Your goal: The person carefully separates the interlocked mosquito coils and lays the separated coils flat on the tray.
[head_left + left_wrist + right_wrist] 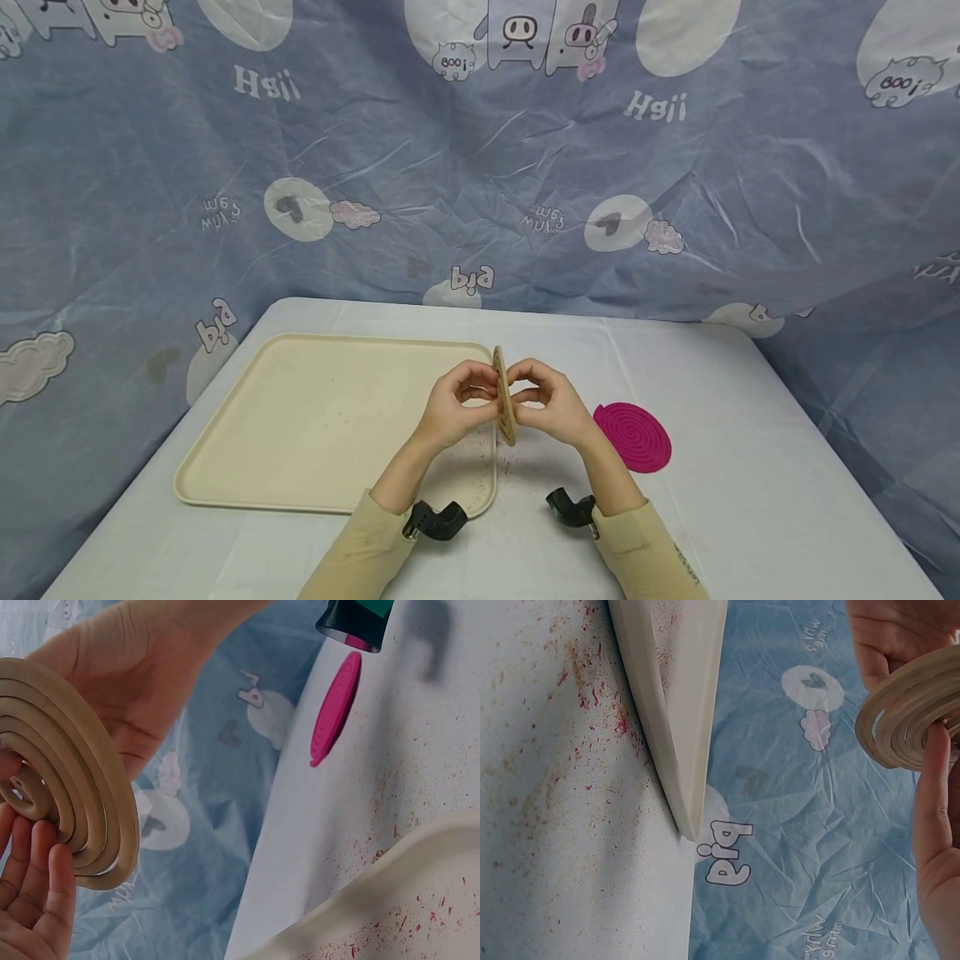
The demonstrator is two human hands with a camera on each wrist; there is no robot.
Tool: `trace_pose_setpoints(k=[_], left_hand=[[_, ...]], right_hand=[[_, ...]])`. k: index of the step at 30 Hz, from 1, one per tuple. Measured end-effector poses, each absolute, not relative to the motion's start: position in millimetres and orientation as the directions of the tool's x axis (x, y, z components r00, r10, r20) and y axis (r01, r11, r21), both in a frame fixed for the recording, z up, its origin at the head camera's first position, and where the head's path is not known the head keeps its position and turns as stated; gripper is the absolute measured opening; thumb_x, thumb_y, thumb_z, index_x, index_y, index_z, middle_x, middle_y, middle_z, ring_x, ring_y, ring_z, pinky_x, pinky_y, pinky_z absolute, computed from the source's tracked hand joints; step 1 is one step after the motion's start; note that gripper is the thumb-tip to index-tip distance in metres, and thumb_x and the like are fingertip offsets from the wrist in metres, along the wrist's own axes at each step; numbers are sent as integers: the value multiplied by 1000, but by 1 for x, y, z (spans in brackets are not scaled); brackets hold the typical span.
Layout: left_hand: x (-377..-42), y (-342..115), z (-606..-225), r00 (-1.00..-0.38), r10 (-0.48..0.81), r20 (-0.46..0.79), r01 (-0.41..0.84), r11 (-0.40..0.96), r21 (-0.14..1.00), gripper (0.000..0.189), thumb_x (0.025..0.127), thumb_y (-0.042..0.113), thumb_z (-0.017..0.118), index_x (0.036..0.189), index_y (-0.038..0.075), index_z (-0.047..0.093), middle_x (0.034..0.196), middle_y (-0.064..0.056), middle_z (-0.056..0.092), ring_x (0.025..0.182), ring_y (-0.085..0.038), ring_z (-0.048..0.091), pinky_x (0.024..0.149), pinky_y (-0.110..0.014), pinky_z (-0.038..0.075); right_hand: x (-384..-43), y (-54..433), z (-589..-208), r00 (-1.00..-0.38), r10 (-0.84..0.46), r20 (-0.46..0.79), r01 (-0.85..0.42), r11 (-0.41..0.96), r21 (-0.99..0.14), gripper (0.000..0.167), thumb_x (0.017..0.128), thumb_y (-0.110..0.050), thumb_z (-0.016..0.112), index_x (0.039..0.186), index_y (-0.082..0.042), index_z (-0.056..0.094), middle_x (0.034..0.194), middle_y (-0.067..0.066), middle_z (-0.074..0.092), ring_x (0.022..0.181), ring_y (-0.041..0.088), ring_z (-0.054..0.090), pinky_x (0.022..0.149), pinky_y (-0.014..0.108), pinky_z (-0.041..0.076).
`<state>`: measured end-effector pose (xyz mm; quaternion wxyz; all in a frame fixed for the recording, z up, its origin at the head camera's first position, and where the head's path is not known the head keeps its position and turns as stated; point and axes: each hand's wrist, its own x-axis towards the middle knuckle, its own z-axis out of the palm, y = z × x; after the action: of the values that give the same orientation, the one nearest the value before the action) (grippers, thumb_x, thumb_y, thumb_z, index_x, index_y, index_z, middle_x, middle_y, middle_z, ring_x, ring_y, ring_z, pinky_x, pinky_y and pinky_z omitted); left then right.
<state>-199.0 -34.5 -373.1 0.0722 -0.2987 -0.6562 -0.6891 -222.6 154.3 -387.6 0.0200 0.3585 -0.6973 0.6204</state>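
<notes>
A tan spiral coaster (pixel 503 398), a flat round coil, stands on its edge between both hands above the tray's right rim. My left hand (pixel 459 404) holds its left face, thumb and fingertips near the middle of the coil in the left wrist view. From the other side my right hand (pixel 551 405) grips it with curled fingers and thumb. In the right wrist view one right finger touches the centre of the coaster (pixel 892 724). Small gaps show between some rings of the coil (pixel 109 825).
A cream tray (pixel 300 417) covers the table's left half. A magenta spiral coaster (pixel 633 437) lies flat right of the right hand. Reddish and brown crumbs (pixel 619 720) are scattered on the tray's right end and the white table (pixel 750 467). Behind hangs a blue printed cloth (pixel 450 150).
</notes>
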Motion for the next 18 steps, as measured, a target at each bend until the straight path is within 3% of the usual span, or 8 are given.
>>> trace_pose_setpoints(k=[13, 18], left_hand=[[-198, -35, -370, -804, 304, 511, 507, -99, 856, 35, 72, -17, 67, 104, -15, 54, 96, -27, 58, 89, -34, 59, 79, -55, 49], [-198, -35, -370, -798, 314, 514, 511, -100, 854, 35, 72, -17, 67, 104, -15, 54, 96, -27, 59, 89, -25, 60, 78, -54, 50]], right_hand=[[-221, 155, -385, -740, -488, 462, -532, 5, -847, 27, 75, 10, 62, 100, 4, 53, 101, 9, 56, 94, 16, 58, 82, 37, 53], [-222, 156, -384, -728, -498, 471, -540, -7, -842, 29, 74, 11, 61, 101, 5, 51, 101, 10, 55, 96, 16, 57, 81, 37, 53]])
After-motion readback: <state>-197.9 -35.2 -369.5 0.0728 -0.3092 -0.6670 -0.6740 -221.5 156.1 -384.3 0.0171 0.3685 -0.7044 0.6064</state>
